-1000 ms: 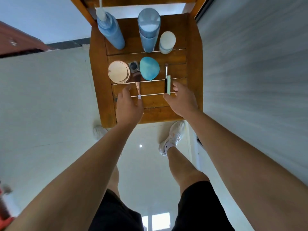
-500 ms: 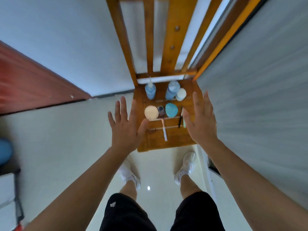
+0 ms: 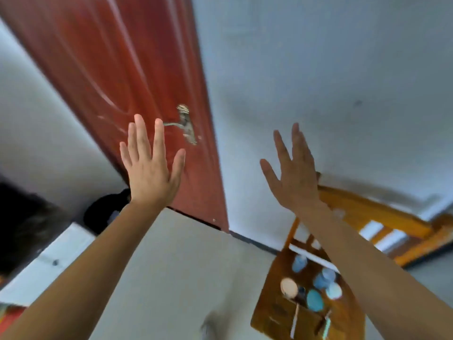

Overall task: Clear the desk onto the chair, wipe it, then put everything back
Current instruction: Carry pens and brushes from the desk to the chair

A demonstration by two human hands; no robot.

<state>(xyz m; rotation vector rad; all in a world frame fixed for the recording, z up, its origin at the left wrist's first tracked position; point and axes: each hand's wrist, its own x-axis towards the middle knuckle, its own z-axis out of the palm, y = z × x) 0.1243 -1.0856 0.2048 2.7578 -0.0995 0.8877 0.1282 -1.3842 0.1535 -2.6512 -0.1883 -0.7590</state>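
Observation:
The wooden chair [image 3: 267, 315] stands at the lower right, partly hidden behind my right forearm. On its seat lie blue bottles [image 3: 299, 263], a round beige compact [image 3: 289, 287], a teal egg-shaped sponge [image 3: 314, 300], a white-capped jar [image 3: 333, 291] and a thin brush [image 3: 295, 320]. My left hand [image 3: 150, 165] is raised in front of the red door, fingers straight and spread, holding nothing. My right hand [image 3: 293, 173] is raised before the wall, fingers straight, also empty. Both hands are far above the chair.
A red door [image 3: 137, 69] with a brass handle [image 3: 185, 125] fills the upper left. The grey-white wall [image 3: 331, 82] is on the right. A white box-like thing [image 3: 49, 261] and dark shapes lie at the lower left. Pale floor [image 3: 183, 278] spreads between.
Both hands let go of the brush and the pen on the chair seat and rose with fingers spread. The view swung up and left, so the chair slid to the lower right.

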